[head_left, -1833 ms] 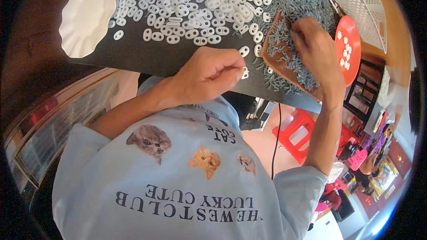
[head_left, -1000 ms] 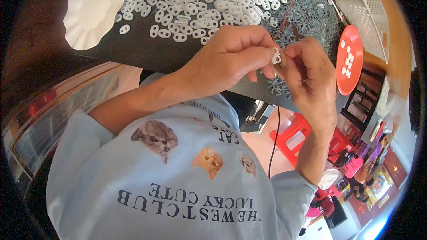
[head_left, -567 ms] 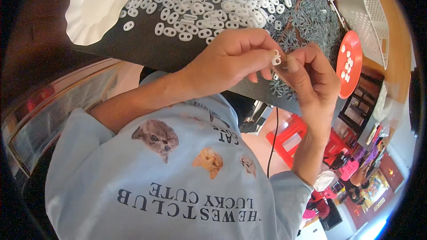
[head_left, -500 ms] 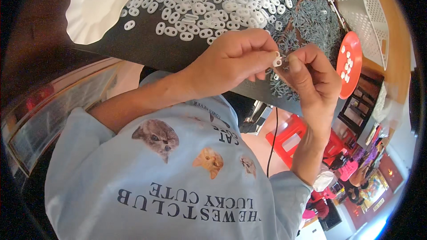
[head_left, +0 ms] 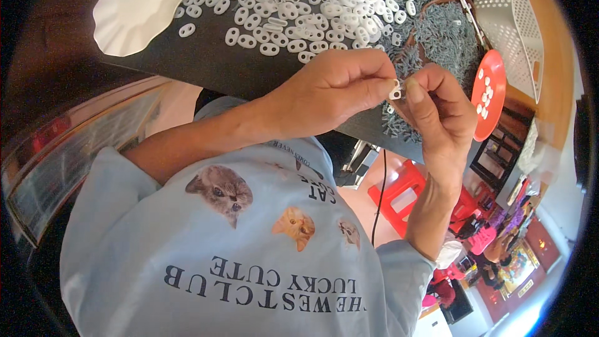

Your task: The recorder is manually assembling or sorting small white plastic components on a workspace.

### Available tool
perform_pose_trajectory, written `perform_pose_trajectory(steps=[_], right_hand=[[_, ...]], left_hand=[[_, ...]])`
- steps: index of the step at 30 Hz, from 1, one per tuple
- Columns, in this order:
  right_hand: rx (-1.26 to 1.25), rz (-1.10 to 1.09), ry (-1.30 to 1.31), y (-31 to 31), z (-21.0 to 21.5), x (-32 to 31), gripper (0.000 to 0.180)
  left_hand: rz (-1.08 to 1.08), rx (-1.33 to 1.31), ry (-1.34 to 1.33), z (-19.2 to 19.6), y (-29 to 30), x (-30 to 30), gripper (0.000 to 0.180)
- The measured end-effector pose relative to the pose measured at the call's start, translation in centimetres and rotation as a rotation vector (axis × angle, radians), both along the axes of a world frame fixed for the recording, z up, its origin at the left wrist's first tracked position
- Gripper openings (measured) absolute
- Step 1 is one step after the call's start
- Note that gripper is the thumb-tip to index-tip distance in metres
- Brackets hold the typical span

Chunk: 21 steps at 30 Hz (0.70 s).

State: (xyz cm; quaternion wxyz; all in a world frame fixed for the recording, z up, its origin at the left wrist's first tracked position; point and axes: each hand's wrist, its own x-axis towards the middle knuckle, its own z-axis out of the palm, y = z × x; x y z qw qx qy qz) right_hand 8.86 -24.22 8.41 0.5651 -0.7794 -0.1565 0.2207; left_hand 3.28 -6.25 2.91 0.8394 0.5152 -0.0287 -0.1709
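Now pinching one small white oval link between left hand and right hand, raised together above the near table edge, no longer reaching into the grey clip pile.

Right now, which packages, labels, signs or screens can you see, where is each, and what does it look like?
Printed lettering and cat pictures: on the pale blue shirt, lower centre; dark letters, grey and orange cats.
Round red-orange lid: right of the right hand, holding small white pieces; no label visible.
White perforated plastic basket: top right; unlabelled.
No screens visible.
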Motion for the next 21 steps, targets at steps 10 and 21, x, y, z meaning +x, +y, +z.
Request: perform_pose_trajectory(steps=[10,21], right_hand=[[-0.044,0.02,-0.021,0.6,-0.4,-0.8,0.011],[-0.059,0.059,-0.127,1.2,-1.4,-1.8,0.011]], left_hand=[[0.043,0.006,-0.011,-0.3,-0.3,-0.5,0.012],[0.045,0.05,0.003,-0.6,0.0,-1.2,0.012]])
